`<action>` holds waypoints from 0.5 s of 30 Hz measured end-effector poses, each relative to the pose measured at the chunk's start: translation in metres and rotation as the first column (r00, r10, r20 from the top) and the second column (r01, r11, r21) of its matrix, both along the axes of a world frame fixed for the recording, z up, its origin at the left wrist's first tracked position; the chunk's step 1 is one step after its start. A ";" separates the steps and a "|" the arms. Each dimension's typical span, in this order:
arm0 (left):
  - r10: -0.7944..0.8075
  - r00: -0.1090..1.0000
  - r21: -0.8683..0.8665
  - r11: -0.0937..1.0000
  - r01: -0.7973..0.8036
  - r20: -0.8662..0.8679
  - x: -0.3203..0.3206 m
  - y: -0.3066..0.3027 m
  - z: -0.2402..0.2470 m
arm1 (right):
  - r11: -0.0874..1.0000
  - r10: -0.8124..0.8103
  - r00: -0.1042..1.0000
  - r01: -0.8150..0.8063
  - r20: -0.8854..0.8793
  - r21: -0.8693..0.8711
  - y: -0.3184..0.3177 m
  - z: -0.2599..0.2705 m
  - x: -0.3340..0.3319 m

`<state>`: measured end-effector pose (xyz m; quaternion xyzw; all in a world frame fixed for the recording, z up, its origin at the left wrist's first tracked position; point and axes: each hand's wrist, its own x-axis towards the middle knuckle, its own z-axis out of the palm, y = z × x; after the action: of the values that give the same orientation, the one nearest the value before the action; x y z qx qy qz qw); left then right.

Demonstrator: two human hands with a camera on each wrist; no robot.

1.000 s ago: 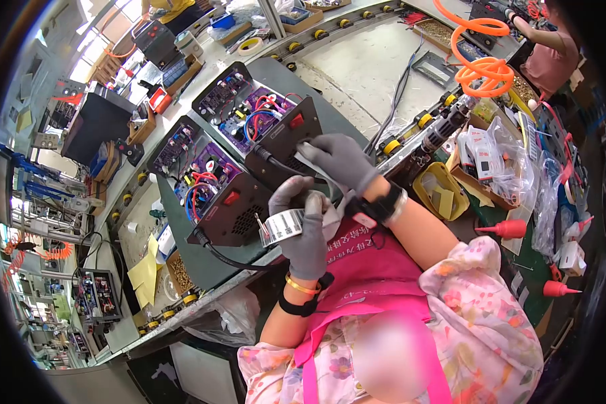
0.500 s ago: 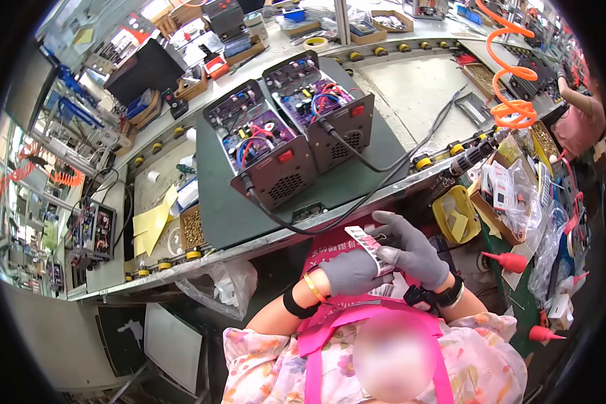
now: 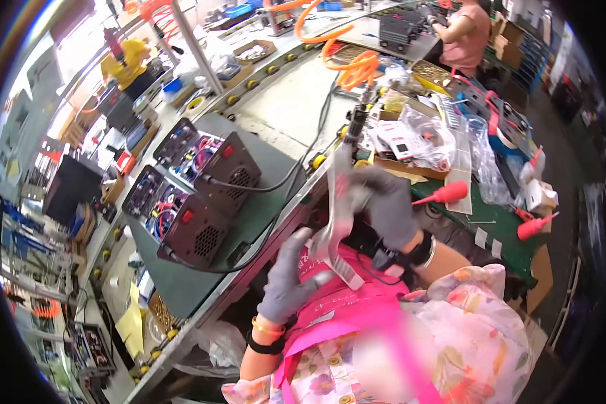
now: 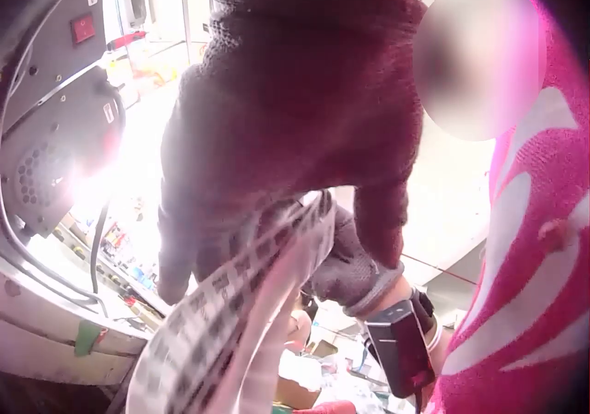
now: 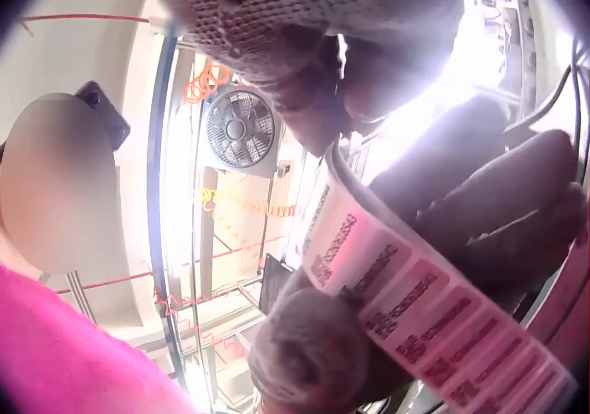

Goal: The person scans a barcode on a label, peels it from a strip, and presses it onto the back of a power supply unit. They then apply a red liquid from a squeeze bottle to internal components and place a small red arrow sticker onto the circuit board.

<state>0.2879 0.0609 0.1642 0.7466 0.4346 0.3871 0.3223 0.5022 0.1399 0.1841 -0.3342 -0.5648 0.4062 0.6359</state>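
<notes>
A long white strip of printed labels (image 3: pixel 340 232) hangs in front of the pink apron, blurred in the head view. My right hand (image 3: pixel 389 205), in a grey glove, pinches the strip; the right wrist view shows its fingertips on one end of the labels (image 5: pixel 433 313). My left hand (image 3: pixel 291 283), also gloved, is beside the strip's lower part with thumb and fingers spread apart. In the left wrist view the left hand (image 4: pixel 295 110) is above the looping strip. Two black electronic units (image 3: pixel 198 225) with open tops and red switches stand side by side, away from both hands.
A green board (image 3: pixel 172 286) lies under the units, with black cables (image 3: pixel 276 222) trailing off it. To the right, a bench holds red pointed bottles (image 3: pixel 448 193) and plastic bags. An orange coiled hose (image 3: pixel 357 67) hangs above; another person (image 3: pixel 468 37) works farther back.
The hands were close together around the strip and have moved apart; the right hand went up and right, stretching the strip out. The left hand's fingers have spread. The head view has turned rightward.
</notes>
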 end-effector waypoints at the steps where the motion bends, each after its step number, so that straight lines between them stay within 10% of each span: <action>1: 0.074 0.997 -0.082 0.994 -0.071 0.034 -0.001 -0.001 -0.001 | 0.987 -0.145 0.985 0.138 -0.094 -0.082 0.012 0.004 0.017; 6: 0.066 0.994 -0.128 0.990 -0.054 0.085 -0.004 -0.001 -0.010 | 0.903 -0.429 0.888 0.427 -0.165 -0.049 0.079 0.007 0.155; 12: -0.006 0.980 -0.259 0.964 0.058 0.197 0.001 0.005 -0.031 | 0.697 -0.664 0.680 0.713 0.310 -0.071 -0.031 0.006 0.267; 15: -0.074 0.979 -0.261 0.957 0.123 0.187 0.012 0.014 -0.038 | 0.651 -0.598 0.763 0.640 0.244 -0.408 -0.098 -0.029 0.246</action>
<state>0.2998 0.0750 0.1261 0.6791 0.4156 0.3716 0.4775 0.7486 0.0415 0.1548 -0.6671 -0.3284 0.2732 0.6104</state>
